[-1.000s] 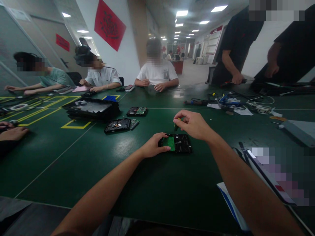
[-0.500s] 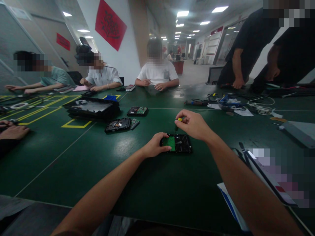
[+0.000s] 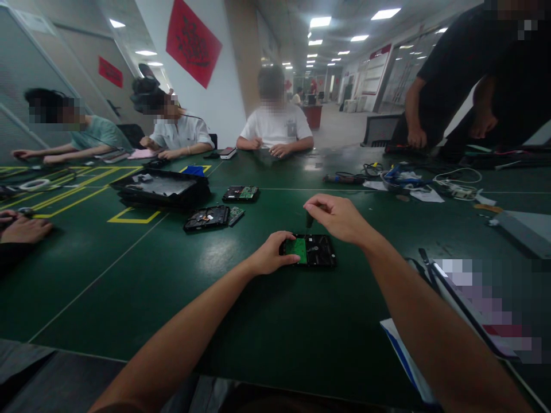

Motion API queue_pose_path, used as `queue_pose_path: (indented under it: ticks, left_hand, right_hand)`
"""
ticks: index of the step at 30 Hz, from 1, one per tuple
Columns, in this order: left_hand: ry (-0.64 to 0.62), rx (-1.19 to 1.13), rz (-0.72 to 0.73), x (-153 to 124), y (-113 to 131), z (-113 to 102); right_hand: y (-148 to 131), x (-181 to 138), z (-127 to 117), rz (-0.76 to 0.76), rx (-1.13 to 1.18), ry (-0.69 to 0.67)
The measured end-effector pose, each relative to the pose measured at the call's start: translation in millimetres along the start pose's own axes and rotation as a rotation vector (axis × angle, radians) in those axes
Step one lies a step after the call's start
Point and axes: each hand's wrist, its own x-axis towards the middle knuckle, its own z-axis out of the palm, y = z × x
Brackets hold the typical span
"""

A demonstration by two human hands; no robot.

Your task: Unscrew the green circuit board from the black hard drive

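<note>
A black hard drive (image 3: 317,252) with a green circuit board lies flat on the green table (image 3: 267,321) in front of me. My left hand (image 3: 270,253) grips its left edge, fingers curled on it. My right hand (image 3: 338,218) hovers just above the drive's far edge, closed on a small screwdriver (image 3: 309,218) held upright with its tip down on the drive. Most of the screwdriver's handle is hidden in my fingers.
Two more opened drives (image 3: 207,218) (image 3: 240,193) and a black tray (image 3: 158,189) lie further left. Cables and tools (image 3: 400,178) clutter the far right. Papers and a pen (image 3: 434,275) sit by my right forearm. Several people sit or stand round the table; another person's hand (image 3: 23,229) rests at left.
My right hand has twisted on the screwdriver, hiding its yellow end. The left hand and the drive have stayed put. The standing people at right have shifted slightly.
</note>
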Motion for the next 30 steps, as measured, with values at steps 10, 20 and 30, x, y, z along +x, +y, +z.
queue_pose_path:
  ticks: [10,20,30]
  left_hand:
    - [-0.01,-0.005,-0.014,0.0,1.0,-0.7]
    - [-0.002,-0.014,0.0,0.9,-1.9,1.7]
    - [0.002,-0.012,0.007,0.2,-4.0,2.3]
  right_hand:
    - [-0.5,0.2,4.7,0.019,0.095,-0.031]
    - [5.2,2.3,7.5,0.029,0.069,0.058]
    - [5.8,3.8,7.7,0.036,0.098,0.028]
